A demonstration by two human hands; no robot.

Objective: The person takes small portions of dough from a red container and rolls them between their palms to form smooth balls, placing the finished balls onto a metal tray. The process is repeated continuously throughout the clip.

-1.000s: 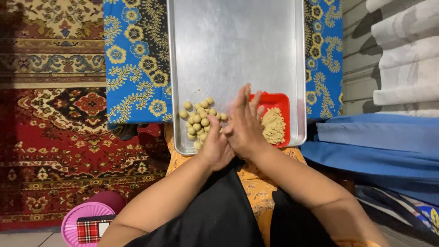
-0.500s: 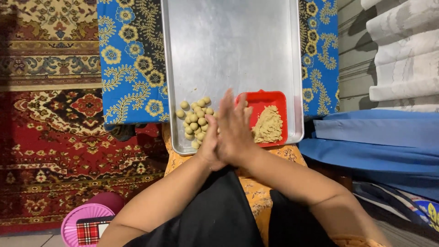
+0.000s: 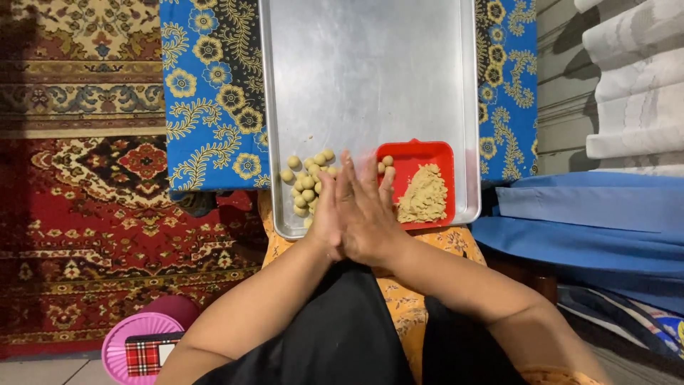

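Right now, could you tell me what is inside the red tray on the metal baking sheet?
The red tray holds a heap of beige dough and one small ball at its far left corner. The right hand covers its near left corner.

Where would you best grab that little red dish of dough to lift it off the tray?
Probably the red dish by its far rim or right-hand edge, from above: those rims show bare, the dough heap sits nearer, and the pressed-together hands cover its left side.
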